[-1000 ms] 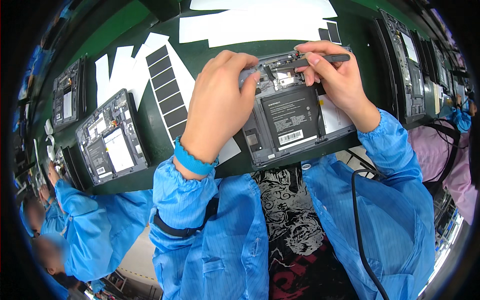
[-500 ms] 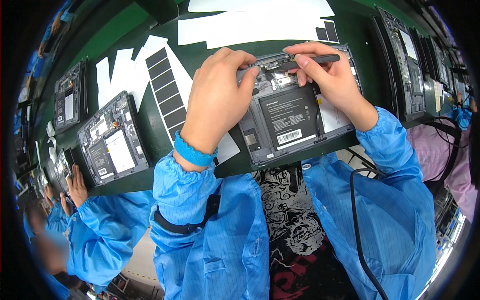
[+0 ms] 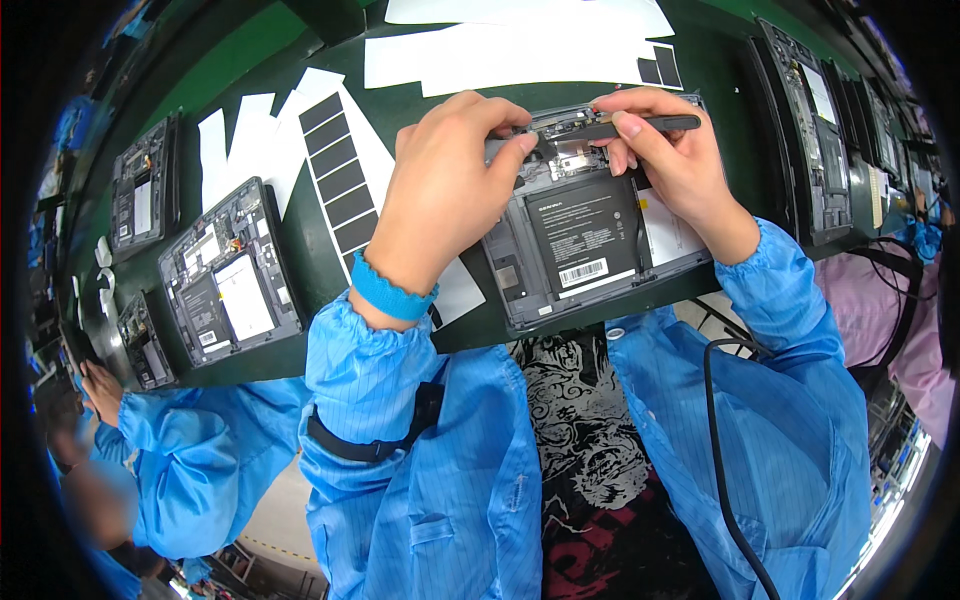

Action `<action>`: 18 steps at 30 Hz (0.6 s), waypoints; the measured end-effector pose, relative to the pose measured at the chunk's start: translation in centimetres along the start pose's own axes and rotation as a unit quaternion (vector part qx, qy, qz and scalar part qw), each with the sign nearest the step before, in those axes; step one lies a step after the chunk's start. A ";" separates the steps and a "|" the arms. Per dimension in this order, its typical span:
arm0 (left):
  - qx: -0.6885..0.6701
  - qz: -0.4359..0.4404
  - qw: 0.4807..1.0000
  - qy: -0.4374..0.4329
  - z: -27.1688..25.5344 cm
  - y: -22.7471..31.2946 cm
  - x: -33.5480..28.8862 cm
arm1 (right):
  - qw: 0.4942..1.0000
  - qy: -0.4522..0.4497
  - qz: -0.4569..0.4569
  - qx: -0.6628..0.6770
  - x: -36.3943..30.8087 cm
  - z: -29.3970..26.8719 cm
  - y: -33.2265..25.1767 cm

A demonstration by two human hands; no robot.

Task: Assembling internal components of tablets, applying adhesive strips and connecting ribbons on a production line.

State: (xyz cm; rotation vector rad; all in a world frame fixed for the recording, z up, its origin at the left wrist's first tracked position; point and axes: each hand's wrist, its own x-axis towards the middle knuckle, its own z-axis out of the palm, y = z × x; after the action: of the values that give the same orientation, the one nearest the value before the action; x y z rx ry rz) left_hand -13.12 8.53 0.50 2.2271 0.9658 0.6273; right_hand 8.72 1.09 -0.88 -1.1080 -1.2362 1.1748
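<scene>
Change since earlier: both hands have stayed over the top edge of the opened tablet (image 3: 585, 240); the dark tool (image 3: 640, 124) has tipped from slanting to nearly level, and the co-worker's hand (image 3: 100, 385) at the far left has dropped lower along the bench edge.

Head view, left hand: left hand (image 3: 445, 195) arches over the tablet's upper left corner, fingers curled, thumb and forefinger tips pinched together at a small part by the top edge; what sits between them is too small to tell.

Head view, right hand: right hand (image 3: 675, 165) is closed round the dark tool, thumb on top and fingers wrapped under, its tip pointing left to where the left fingertips meet.

Head view, tablet: back cover off, it lies on the green bench (image 3: 250, 60) right at the near edge, tilted a little clockwise; a black battery (image 3: 585, 225) with a white barcode label fills its middle.

Head view, wrist: blue band (image 3: 392, 290) sits on the left wrist above a blue smock sleeve.

Head view, surroundings: white strip with black squares (image 3: 345, 185) lies just left of the left hand, partly under the wrist; white sheets (image 3: 520, 40) lie beyond the tablet; a second opened tablet (image 3: 230, 275) lies well to the left; more opened devices (image 3: 820, 130) stand along the right; a black cable (image 3: 720, 440) runs down over the right sleeve.
</scene>
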 end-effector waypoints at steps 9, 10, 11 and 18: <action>-0.006 -0.027 0.999 -0.032 0.2 0.1 0.7 | 1.000 0.002 0.011 -0.001 -0.3 0.6 -0.1; 0.005 -0.036 0.999 -0.036 0.3 0.3 0.8 | 1.000 0.005 0.010 -0.001 -0.3 0.6 -0.2; 0.006 -0.034 0.999 -0.038 0.4 0.3 0.9 | 1.000 0.007 0.015 -0.008 -0.4 0.7 -0.5; 0.075 0.053 0.995 -0.027 1.1 -0.2 1.6 | 0.999 0.027 0.012 -0.023 -0.9 0.8 -0.6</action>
State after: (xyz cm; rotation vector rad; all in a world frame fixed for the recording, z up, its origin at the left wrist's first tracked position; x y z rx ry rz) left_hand -11.52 9.52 -0.09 2.4276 0.8976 0.5542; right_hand 7.95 0.17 -0.38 -1.1853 -1.2167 1.1312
